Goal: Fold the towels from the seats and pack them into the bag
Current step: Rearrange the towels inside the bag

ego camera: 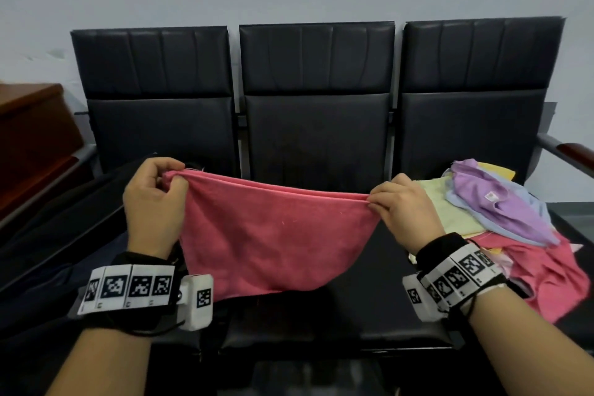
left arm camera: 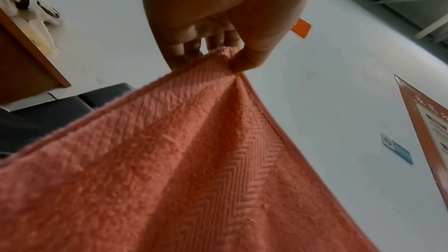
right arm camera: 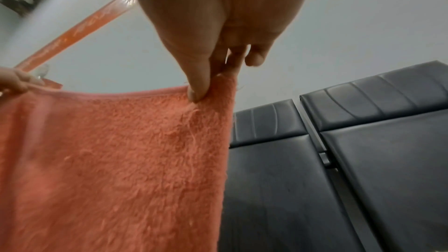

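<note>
A pink towel [ego camera: 270, 235], doubled over once, hangs in the air above the middle seat [ego camera: 369, 309]. My left hand [ego camera: 167, 182] pinches its upper left corner and my right hand [ego camera: 377, 201] pinches its upper right corner. In the left wrist view the thumb and fingers of the left hand [left arm camera: 229, 58] clamp the towel [left arm camera: 169, 160] corner. In the right wrist view the right hand [right arm camera: 206, 87] pinches the towel [right arm camera: 109, 160] edge between thumb and forefinger. A dark bag [ego camera: 58, 235] lies on the left seat, partly hidden by my left arm.
A pile of loose towels lies on the right seat: purple [ego camera: 495, 202], pale yellow-green [ego camera: 450, 209], light blue, and pink [ego camera: 553, 280]. Three black seat backs [ego camera: 316, 90] stand against a pale wall. A brown wooden cabinet [ego camera: 29, 125] is at the left. An armrest [ego camera: 569, 151] juts out at the right.
</note>
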Motion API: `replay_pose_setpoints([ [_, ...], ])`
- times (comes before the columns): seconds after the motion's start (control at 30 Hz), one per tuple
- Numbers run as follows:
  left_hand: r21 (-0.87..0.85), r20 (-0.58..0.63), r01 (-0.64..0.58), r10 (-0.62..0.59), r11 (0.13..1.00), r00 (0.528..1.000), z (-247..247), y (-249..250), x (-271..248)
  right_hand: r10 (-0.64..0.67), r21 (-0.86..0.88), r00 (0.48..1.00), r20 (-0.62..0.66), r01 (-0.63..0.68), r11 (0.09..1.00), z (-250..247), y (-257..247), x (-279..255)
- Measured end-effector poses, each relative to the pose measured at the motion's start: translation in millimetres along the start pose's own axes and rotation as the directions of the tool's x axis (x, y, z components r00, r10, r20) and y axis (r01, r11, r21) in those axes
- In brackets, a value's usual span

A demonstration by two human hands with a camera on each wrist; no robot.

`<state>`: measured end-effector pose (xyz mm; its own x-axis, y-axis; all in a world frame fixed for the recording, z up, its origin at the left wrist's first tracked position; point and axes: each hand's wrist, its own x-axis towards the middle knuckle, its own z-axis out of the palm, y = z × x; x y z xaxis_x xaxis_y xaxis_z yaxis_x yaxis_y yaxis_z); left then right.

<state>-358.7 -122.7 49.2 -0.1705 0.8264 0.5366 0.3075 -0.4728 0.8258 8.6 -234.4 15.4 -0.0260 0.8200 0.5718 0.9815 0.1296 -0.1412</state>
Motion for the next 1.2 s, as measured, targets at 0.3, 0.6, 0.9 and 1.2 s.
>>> replay_pose_setpoints([
  [0.3,0.005,-0.025,0.013,-0.013,1.0,1.0,-9,5,-4,0.232,0.416,0.962,-0.148,-0.152,0.897,-29,-3,1],
  [0.6,-0.049,-0.078,-0.063,0.059,0.997,0.995,-5,16,1,0.363,0.627,0.911,-0.193,-0.17,0.761,-52,4,15],
  [0.9,0.082,0.12,0.184,-0.193,0.979,0.974,47,-30,26,0.506,0.624,0.862,-0.023,-0.383,0.681,-8,28,44],
  [1.2,-0.092,0.066,-0.055,0.061,0.994,0.996,32,-6,33,0.452,0.758,0.868,-0.203,-0.153,0.634,-35,23,32],
])
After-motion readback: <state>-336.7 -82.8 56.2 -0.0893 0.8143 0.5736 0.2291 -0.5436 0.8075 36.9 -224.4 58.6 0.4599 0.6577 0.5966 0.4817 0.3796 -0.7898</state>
